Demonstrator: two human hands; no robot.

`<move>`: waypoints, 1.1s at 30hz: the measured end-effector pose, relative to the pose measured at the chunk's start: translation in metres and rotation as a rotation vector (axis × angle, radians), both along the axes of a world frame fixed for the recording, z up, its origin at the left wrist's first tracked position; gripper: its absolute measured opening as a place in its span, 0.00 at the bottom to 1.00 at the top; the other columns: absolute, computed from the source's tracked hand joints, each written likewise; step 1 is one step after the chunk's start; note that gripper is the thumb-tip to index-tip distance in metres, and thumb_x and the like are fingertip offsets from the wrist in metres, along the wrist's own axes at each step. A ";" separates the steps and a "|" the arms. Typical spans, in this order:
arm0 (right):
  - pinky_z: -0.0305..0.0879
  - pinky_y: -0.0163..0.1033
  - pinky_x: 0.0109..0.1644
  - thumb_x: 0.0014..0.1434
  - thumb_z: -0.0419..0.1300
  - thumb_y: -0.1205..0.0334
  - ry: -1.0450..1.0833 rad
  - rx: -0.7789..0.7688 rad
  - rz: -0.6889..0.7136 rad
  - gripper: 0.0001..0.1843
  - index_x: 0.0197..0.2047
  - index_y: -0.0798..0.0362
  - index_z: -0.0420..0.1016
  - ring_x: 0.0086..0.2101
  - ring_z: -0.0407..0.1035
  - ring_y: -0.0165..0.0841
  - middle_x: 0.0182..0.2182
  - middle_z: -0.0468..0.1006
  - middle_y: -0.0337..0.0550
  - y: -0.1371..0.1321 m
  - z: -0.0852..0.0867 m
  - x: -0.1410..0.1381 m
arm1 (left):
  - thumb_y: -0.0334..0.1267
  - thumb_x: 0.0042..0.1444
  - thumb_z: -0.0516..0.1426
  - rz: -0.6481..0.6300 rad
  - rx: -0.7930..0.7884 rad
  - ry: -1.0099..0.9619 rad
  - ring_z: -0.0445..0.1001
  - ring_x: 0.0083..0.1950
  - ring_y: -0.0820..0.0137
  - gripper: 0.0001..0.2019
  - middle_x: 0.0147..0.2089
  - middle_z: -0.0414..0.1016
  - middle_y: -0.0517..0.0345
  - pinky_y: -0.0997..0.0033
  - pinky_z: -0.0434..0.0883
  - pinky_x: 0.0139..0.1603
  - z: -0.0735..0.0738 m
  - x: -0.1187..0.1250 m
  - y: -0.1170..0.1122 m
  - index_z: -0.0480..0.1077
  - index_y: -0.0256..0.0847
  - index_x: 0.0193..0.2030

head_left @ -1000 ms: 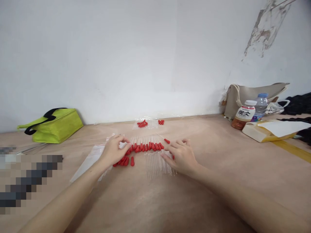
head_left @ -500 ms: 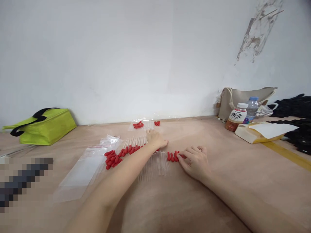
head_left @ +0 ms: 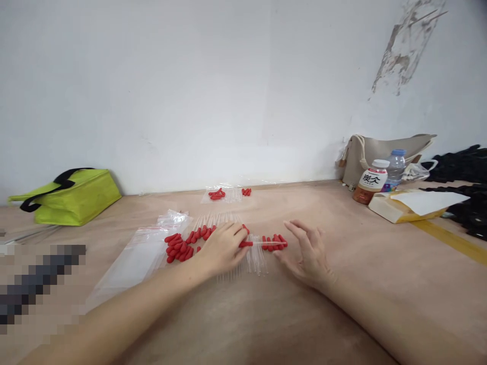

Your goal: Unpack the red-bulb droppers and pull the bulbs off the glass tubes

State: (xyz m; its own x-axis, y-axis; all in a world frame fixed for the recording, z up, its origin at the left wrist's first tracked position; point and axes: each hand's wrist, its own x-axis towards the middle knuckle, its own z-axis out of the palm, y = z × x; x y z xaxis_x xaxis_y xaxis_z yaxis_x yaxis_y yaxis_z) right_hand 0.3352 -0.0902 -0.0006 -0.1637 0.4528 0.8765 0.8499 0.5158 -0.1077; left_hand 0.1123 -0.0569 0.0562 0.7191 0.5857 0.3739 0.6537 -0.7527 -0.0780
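Observation:
My left hand [head_left: 223, 248] is closed around a dropper [head_left: 246, 244] with a red rubber bulb. Its clear thin tube points right, its tip meeting a short row of red-bulbed droppers [head_left: 270, 243]. Beside that row my right hand [head_left: 306, 253] is open, thumb and fingers apart, holding nothing. Several clear tubes [head_left: 256, 261] lie side by side just right of my left hand. Behind and left of it, more droppers [head_left: 203, 232] lie with their tubes pointing away. A heap of red bulbs [head_left: 178, 248] sits further left; my left hand hides part of the row.
Clear zip bags [head_left: 129, 258] lie flat at left, near a lime-green bag [head_left: 76, 197]. By the wall is another clear packet [head_left: 207, 195] with red-bulbed pieces. At right stand a drink bottle [head_left: 372, 182], a water bottle [head_left: 396, 165], a beige bag [head_left: 355, 162] and a paper packet [head_left: 391, 208].
My left hand has come back toward me from the far row and now holds a dropper pointing right. My right hand has let go of the red bulbs and spread its fingers.

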 end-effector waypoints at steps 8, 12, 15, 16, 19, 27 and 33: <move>0.43 0.50 0.54 0.56 0.56 0.54 -0.167 -0.107 0.311 0.15 0.46 0.48 0.70 0.34 0.65 0.32 0.29 0.76 0.38 -0.021 0.002 -0.035 | 0.34 0.54 0.55 -0.116 0.190 -0.269 0.65 0.34 0.69 0.02 0.31 0.71 0.58 0.65 0.58 0.37 -0.039 -0.046 -0.044 0.65 0.40 0.33; 0.44 0.49 0.53 0.58 0.55 0.59 -0.194 -0.120 0.356 0.09 0.41 0.48 0.72 0.30 0.63 0.29 0.23 0.75 0.35 -0.018 -0.008 -0.041 | 0.34 0.53 0.56 -0.120 0.148 -0.360 0.65 0.33 0.70 0.03 0.31 0.72 0.58 0.65 0.58 0.36 -0.050 -0.043 -0.041 0.65 0.39 0.32; 0.46 0.46 0.50 0.58 0.54 0.61 -0.211 -0.139 0.366 0.08 0.38 0.48 0.73 0.29 0.61 0.28 0.22 0.73 0.35 -0.018 -0.011 -0.042 | 0.37 0.53 0.57 -0.130 0.105 -0.364 0.66 0.34 0.69 0.06 0.32 0.74 0.56 0.65 0.58 0.36 -0.052 -0.040 -0.040 0.67 0.39 0.37; 0.47 0.45 0.49 0.58 0.53 0.61 -0.210 -0.141 0.366 0.08 0.37 0.49 0.74 0.29 0.61 0.29 0.22 0.72 0.36 -0.018 -0.010 -0.042 | 0.38 0.53 0.57 -0.147 0.104 -0.355 0.66 0.34 0.69 0.07 0.32 0.74 0.57 0.65 0.57 0.36 -0.051 -0.040 -0.040 0.68 0.40 0.39; 0.47 0.44 0.47 0.58 0.53 0.61 -0.219 -0.152 0.373 0.09 0.34 0.49 0.74 0.28 0.58 0.29 0.19 0.70 0.36 -0.020 -0.008 -0.040 | 0.37 0.55 0.56 -0.193 0.109 -0.319 0.66 0.31 0.71 0.05 0.29 0.75 0.59 0.66 0.56 0.34 -0.048 -0.041 -0.042 0.70 0.42 0.38; 0.46 0.42 0.44 0.58 0.52 0.62 -0.276 -0.147 0.401 0.10 0.29 0.51 0.72 0.26 0.55 0.28 0.17 0.68 0.34 -0.028 -0.006 -0.036 | 0.34 0.55 0.54 -0.214 0.153 -0.271 0.63 0.28 0.72 0.04 0.25 0.73 0.60 0.65 0.56 0.35 -0.044 -0.041 -0.048 0.69 0.41 0.31; 0.47 0.42 0.44 0.59 0.51 0.61 -0.223 -0.181 0.379 0.11 0.31 0.50 0.74 0.26 0.57 0.28 0.17 0.68 0.35 -0.026 -0.006 -0.021 | 0.30 0.55 0.53 -0.213 0.177 -0.316 0.66 0.29 0.72 0.04 0.27 0.72 0.59 0.67 0.60 0.35 -0.050 -0.054 -0.047 0.69 0.40 0.36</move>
State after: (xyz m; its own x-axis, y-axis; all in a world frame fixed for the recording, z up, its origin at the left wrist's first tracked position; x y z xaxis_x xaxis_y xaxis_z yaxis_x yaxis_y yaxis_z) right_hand 0.3141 -0.1165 -0.0069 -0.5216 0.4670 0.7140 0.6184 0.7835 -0.0607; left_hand 0.0584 -0.1036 0.0059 0.6505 0.3433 0.6775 0.4977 -0.8665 -0.0388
